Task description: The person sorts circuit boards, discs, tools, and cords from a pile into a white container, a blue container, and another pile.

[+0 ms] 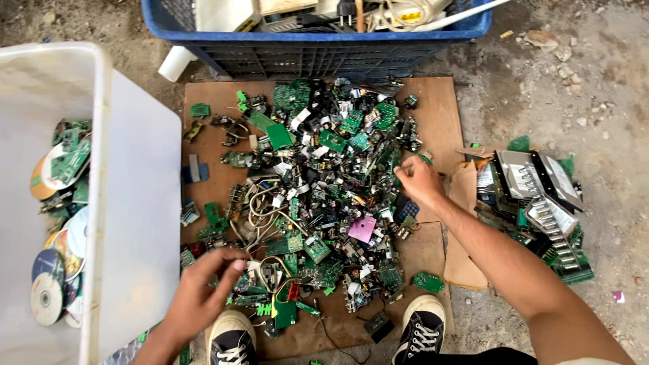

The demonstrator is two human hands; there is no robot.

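Both forearms are bare from wrist to elbow, no watch, ring or glove on the left hand (199, 297) or the right hand (419, 181). At the right elbow a pale sleeve edge (595, 361) just shows. The feet wear black canvas sneakers (419, 331) — white rubber toe caps, white laces, white soles. Dark trousers (487, 356) show at the bottom edge.

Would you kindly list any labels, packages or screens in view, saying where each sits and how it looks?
Hard drive labels: right of the board, white rectangles on silver drives.
Printed discs: inside the white bin at left, round, silver and white.
Pink square piece: middle of the circuit-board pile, below the right hand.
No screens visible.
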